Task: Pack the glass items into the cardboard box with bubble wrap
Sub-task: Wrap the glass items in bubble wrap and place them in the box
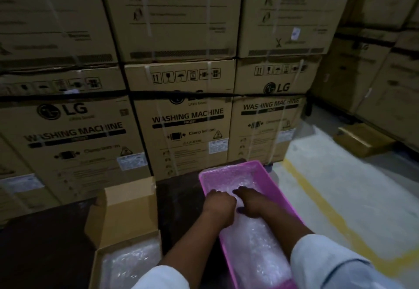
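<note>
Big brown washing machine boxes (pixel 190 118) are stacked like a wall behind a dark table (pixel 45 250). On the table sits a pink tray (pixel 267 175) full of bubble wrap (pixel 254 248). Both hands are down inside the tray. The left hand (pixel 218 204) has its fingers bent into the bubble wrap, but I cannot tell if it grips any. The right hand (pixel 251 200) lies with fingers reaching out, touching the bubble wrap, and looks loose. No glass shows through the wrap. Just left of the tray is an open cardboard box (pixel 127 218), with more bubble wrap inside it. A yellow line (pixel 317 200) runs along the pale floor to the right.
</note>
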The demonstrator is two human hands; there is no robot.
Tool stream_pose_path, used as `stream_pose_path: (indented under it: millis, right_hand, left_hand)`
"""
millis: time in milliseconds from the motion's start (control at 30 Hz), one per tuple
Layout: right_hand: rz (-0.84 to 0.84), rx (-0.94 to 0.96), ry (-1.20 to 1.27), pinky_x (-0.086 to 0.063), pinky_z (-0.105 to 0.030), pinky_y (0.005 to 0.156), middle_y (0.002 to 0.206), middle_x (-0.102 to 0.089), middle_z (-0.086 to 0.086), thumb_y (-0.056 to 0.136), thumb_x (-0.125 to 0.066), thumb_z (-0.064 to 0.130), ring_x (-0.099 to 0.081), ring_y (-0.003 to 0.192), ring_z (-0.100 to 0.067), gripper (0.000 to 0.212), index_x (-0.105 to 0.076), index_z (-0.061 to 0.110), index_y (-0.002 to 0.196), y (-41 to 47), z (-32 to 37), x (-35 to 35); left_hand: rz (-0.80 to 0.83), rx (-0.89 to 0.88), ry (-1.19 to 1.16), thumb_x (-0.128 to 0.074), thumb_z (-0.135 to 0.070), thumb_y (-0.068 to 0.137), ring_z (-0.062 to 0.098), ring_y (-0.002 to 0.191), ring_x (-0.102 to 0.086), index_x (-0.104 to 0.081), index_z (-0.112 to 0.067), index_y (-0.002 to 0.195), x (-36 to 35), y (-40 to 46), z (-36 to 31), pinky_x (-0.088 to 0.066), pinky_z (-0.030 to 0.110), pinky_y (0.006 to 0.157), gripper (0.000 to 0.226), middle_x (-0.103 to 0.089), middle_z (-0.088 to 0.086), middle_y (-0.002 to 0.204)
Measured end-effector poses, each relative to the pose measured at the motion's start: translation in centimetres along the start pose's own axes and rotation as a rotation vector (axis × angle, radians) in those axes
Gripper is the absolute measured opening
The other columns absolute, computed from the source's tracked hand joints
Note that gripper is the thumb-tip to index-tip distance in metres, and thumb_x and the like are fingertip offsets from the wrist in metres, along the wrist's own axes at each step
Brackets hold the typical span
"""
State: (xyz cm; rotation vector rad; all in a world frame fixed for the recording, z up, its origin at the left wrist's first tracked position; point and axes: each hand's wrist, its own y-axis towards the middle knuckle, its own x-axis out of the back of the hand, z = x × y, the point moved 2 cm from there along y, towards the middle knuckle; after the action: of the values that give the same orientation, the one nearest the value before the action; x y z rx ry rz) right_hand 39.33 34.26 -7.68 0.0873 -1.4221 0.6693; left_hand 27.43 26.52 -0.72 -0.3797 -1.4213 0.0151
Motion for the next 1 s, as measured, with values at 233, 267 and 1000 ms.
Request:
stream_pose_path:
  millis: [233,267,1000]
  right_hand:
    - [0.014,-0.031,-0.116,-0.037,-0.042,0.103,0.146,-0.039,-0.009,0.09,-0.058,0.033,-0.04,0.13,-0.029,0.065,-0.027,0.026,0.147,1.3,-0.1,-2.1]
    - [-0.005,-0.032,-0.107,-0.038,-0.041,0.101,0.143,-0.044,-0.009,0.09,-0.058,0.033,-0.044,0.127,-0.029,0.062,-0.031,0.025,0.145,1.3,-0.2,-2.2]
    - [-0.112,0.08,1.477,-0.053,-0.033,0.076,0.107,-0.059,-0.015,0.079,-0.069,-0.002,-0.058,0.086,-0.024,0.053,-0.051,0.009,0.128,-5.9,-3.5,9.2]
  left_hand:
    - [0.16,0.099,0.126,-0.057,-0.024,0.091,0.037,0.13,-0.04,-0.047,-0.004,0.134,-2.1,2.6,-0.9,-0.024,0.048,0.112,0.048,-0.042,0.022,0.142]
    - [0.139,0.119,0.166,-0.055,-0.025,0.093,0.039,0.133,-0.034,-0.043,-0.003,0.138,-2.6,3.1,-0.9,-0.02,0.049,0.114,0.052,-0.036,0.024,0.146]
    - [-0.298,-0.113,-1.181,-0.074,0.003,0.075,0.012,0.096,-0.06,-0.054,-0.036,0.103,6.2,-1.5,6.0,-0.052,0.018,0.075,0.052,-0.059,0.002,0.108]
